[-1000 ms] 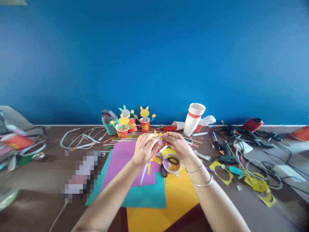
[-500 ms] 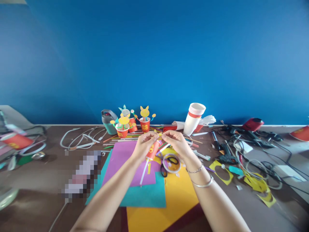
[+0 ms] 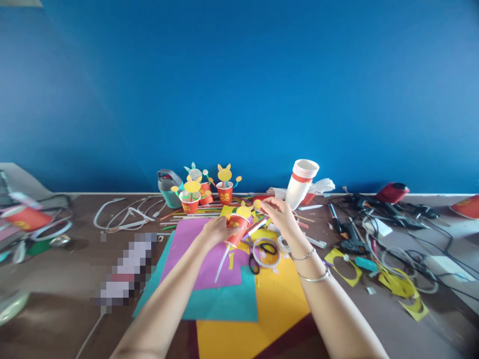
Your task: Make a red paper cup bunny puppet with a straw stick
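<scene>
My left hand [image 3: 217, 230] is closed on the side of a red paper cup [image 3: 236, 236] with yellow print. The cup tilts above the colored sheets, and a clear straw [image 3: 221, 264] sticks out below its base. At the cup's mouth shows a yellow paper head [image 3: 243, 210] with pointed ears. Just to the right, my right hand [image 3: 277, 212] pinches a small round yellow paper piece [image 3: 257, 204]. Beneath the hands lie a purple sheet [image 3: 190, 249], a teal sheet [image 3: 224, 304] and black scissors [image 3: 254, 264] beside a roll of clear tape [image 3: 275, 263].
Behind stand finished-looking cup figures [image 3: 225, 193], a teal bottle [image 3: 170, 187] and a stack of white paper cups [image 3: 299, 184]. To the right lie a glue gun [image 3: 352, 239], tangled cables and yellow paper scraps [image 3: 343, 264]. White cords [image 3: 127, 214] lie at left.
My hands have moved apart. The left one has come down onto the cup's side; the right has drawn a little to the right with the round yellow piece.
</scene>
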Demonstrator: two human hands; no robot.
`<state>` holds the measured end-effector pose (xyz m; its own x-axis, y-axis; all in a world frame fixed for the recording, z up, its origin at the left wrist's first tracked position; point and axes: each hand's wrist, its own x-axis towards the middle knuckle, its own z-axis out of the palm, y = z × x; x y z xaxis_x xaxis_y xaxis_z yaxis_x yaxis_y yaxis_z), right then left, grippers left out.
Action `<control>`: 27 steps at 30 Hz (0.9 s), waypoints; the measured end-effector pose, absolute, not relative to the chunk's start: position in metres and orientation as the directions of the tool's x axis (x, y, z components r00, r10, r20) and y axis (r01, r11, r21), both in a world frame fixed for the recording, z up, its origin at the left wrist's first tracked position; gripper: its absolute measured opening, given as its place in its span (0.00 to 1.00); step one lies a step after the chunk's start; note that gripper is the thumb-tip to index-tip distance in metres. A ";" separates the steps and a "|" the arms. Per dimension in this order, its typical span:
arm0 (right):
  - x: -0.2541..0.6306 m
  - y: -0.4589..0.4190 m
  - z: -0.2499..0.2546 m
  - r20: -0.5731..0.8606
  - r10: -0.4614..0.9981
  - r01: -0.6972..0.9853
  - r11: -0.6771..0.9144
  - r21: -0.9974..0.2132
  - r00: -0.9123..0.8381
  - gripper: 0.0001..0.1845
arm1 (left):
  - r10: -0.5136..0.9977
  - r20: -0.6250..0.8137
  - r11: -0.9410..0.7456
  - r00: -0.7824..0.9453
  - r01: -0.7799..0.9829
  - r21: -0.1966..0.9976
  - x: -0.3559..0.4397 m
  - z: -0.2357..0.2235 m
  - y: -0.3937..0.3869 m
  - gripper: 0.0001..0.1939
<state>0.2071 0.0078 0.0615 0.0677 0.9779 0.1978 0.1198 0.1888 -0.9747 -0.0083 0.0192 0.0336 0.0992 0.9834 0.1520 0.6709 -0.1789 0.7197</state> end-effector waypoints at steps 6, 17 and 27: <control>0.202 0.007 0.060 0.188 0.980 0.101 0.182 -0.978 0.060 0.19 | 0.989 0.075 -0.140 0.125 0.669 0.730 0.006 0.031 0.017 0.19; 0.194 -0.006 0.074 0.150 0.987 -0.123 0.156 -0.980 0.055 0.21 | 0.835 0.443 -0.550 0.325 0.500 0.669 0.032 0.036 -0.004 0.39; 0.191 -0.007 0.073 0.126 0.981 -0.069 0.137 -0.988 0.144 0.18 | 0.808 0.457 -0.588 0.371 0.472 0.656 0.035 0.036 -0.009 0.40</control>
